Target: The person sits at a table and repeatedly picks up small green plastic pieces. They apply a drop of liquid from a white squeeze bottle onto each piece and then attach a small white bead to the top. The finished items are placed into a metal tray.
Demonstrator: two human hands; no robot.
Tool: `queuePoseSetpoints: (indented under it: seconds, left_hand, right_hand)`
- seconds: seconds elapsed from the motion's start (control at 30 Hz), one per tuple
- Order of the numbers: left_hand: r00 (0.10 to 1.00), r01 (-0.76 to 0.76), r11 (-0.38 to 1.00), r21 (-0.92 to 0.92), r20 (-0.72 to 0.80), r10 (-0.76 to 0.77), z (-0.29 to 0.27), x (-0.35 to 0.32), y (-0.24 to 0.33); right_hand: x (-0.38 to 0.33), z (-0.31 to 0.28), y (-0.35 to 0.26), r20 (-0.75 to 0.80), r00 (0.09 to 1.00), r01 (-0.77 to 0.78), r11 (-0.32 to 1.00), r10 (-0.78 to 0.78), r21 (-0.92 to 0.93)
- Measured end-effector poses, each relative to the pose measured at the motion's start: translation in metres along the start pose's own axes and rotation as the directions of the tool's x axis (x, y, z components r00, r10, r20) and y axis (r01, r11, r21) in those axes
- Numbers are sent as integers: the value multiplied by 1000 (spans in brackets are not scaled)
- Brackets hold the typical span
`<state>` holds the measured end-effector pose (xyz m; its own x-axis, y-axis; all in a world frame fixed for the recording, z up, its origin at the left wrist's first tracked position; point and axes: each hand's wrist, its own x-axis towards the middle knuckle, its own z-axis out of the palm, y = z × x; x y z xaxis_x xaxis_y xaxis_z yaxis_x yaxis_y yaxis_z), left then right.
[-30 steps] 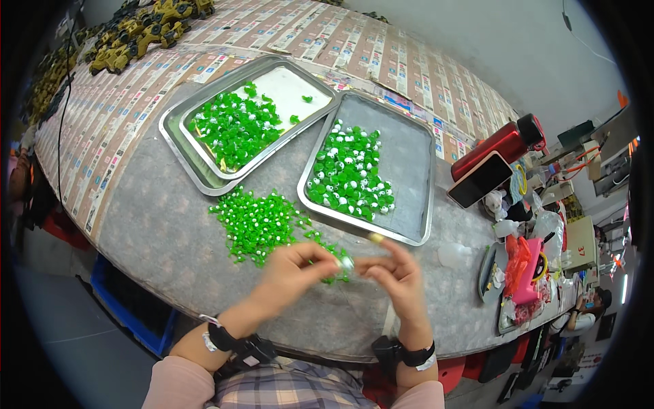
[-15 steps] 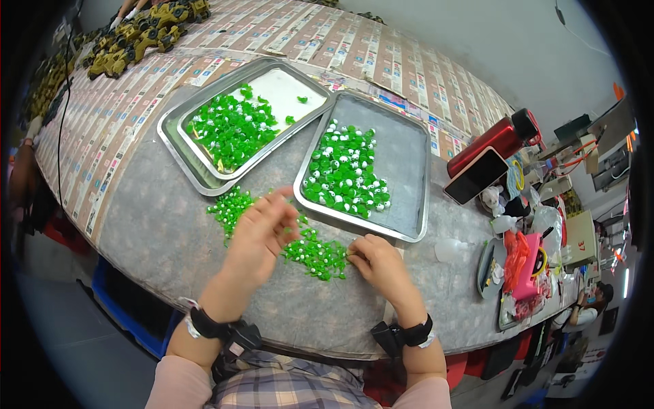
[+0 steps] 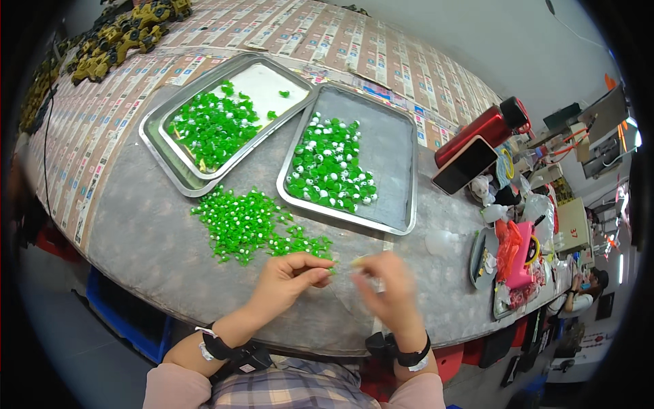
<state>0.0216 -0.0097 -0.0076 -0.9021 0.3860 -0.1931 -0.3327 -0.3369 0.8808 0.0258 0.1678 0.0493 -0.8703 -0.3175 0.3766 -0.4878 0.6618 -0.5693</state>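
Note:
My left hand (image 3: pixel 289 278) is raised over the table's near part, its thumb and forefinger pinching a small green plastic piece (image 3: pixel 333 270). Close to its right, my right hand (image 3: pixel 390 286) is blurred by motion, so what its fingers hold does not show clearly. Just beyond my left hand lies a loose pile of small green pieces with white dots (image 3: pixel 238 221). Larger green-and-white pieces (image 3: pixel 330 163) fill the left half of the right metal tray (image 3: pixel 402 170). Similar green pieces (image 3: pixel 214 126) lie in the white inner tray of the left metal tray (image 3: pixel 153 146).
A red bottle (image 3: pixel 477 133) and a leaning phone (image 3: pixel 465 165) stand right of the trays. Farther right are a grey dish (image 3: pixel 481 259), a pink container (image 3: pixel 523 255) and plastic bags. Dark yellow toy vehicles (image 3: pixel 122 41) are heaped at the far left. Another person (image 3: pixel 582 293) sits at far right.
My left hand has come back from over the pile toward me and right, now pinching a green piece. My right hand has left the pile's right edge and moved slightly nearer me.

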Motion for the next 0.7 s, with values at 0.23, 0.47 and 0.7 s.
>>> queuePoseSetpoints:
  seconds: [0.23,0.47,0.7]
  left_hand:
    - [998,49,968,-246,-37,-60,1,2,10]
    - [992,114,948,-297,-21,-126,1,4,13]
    - [986,165,896,-413,55,-157,-8,3,8]
  right_hand:
    - [-35,-54,92,-729,554,-436,886,403,160]
    - [-53,-46,131,-372,694,-456,776,617,436]
    - [-8,-41,22,-589,735,-61,897,337,438]
